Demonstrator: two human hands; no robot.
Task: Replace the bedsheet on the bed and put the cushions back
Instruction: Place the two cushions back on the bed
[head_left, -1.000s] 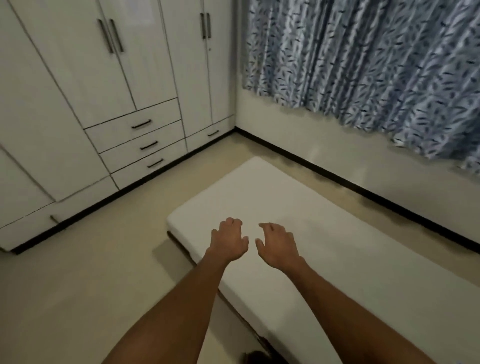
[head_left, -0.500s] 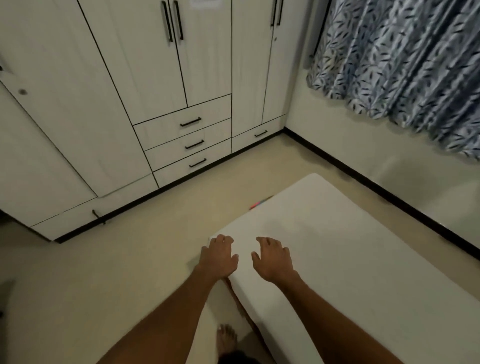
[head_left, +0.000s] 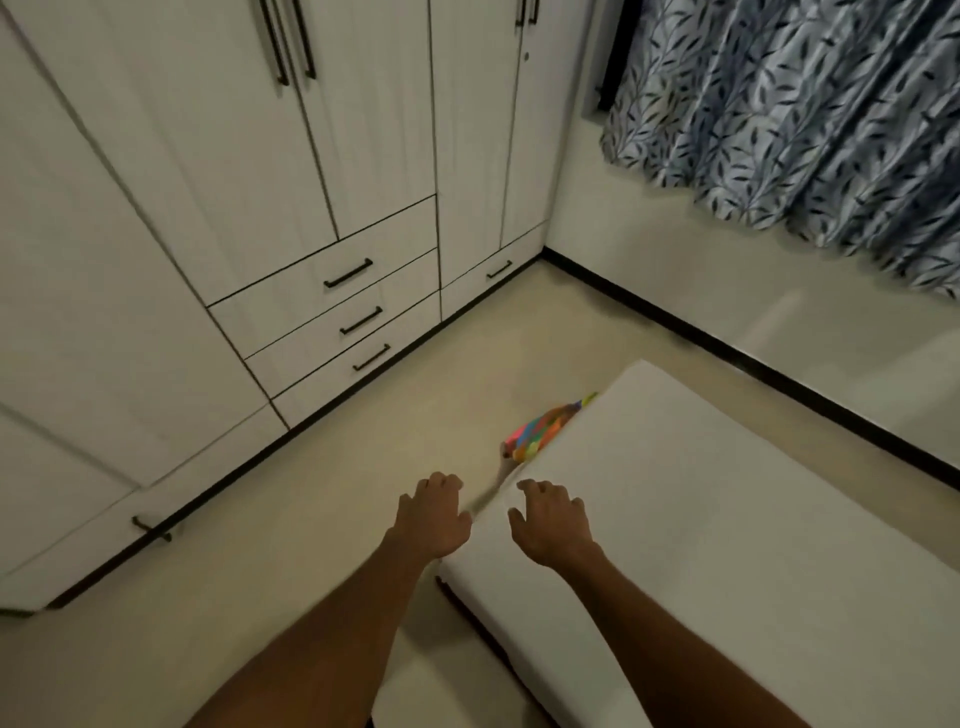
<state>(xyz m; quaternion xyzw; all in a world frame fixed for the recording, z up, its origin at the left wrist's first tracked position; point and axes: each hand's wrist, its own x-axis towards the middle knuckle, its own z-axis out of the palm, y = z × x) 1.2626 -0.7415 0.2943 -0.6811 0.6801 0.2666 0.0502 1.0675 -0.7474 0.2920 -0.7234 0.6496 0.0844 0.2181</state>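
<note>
At the near corner of the one bare white mattress (head_left: 727, 519), two hands hover with loosely curled fingers, gripping nothing: left hand (head_left: 431, 514) past its edge above the floor (head_left: 260, 597), right hand (head_left: 553, 525) over it. Farther along that edge lies one multicoloured bundle (head_left: 545, 428); open floor reaches the wardrobe (head_left: 156, 208).

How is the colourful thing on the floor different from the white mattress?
The mattress is plain white; the colourful thing has pink, orange, blue and green patches. The mattress is much bigger than the colourful thing. The mattress shows its broad top, while the colourful thing lies on the floor beside its edge, partly hidden. Both sit low down.
</note>
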